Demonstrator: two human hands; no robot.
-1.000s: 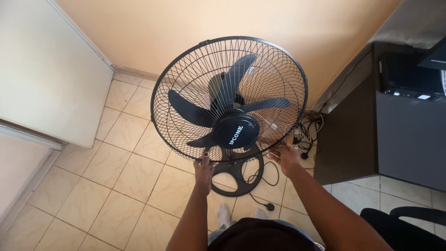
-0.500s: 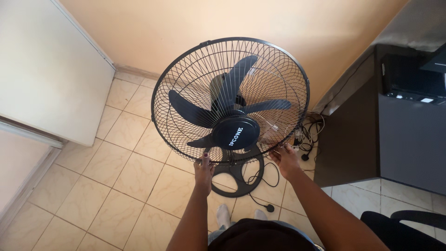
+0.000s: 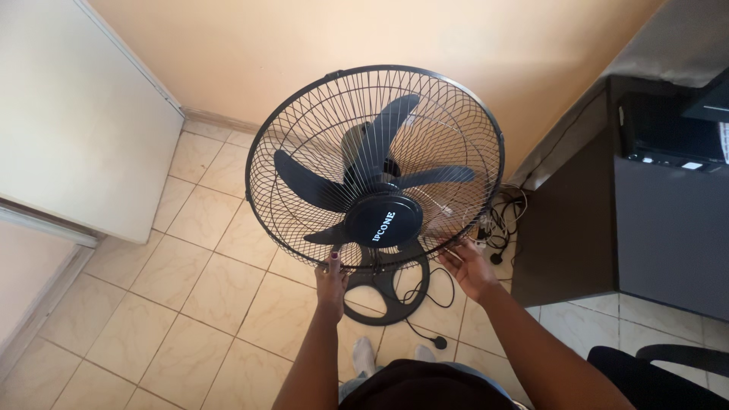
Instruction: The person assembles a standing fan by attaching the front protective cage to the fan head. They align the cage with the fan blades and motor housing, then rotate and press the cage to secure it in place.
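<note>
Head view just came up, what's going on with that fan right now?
A person stands over a black pedestal fan and has both hands at the lower edge of its wire grille. The left hand pinches the rim at the bottom; the right hand touches the rim lower right, fingers spread. The blades show no blur. The round base sits on the tiled floor, cables beside it.

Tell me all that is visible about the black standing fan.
The fan is black, with a round wire cage, dark blades and a solid centre cap bearing white lettering. Its head tilts up toward the camera. A round spoked base stands on the beige tile floor, beside a wall corner. The left hand and right hand touch the cage's lower rim. A cord trails beside the base.
</note>
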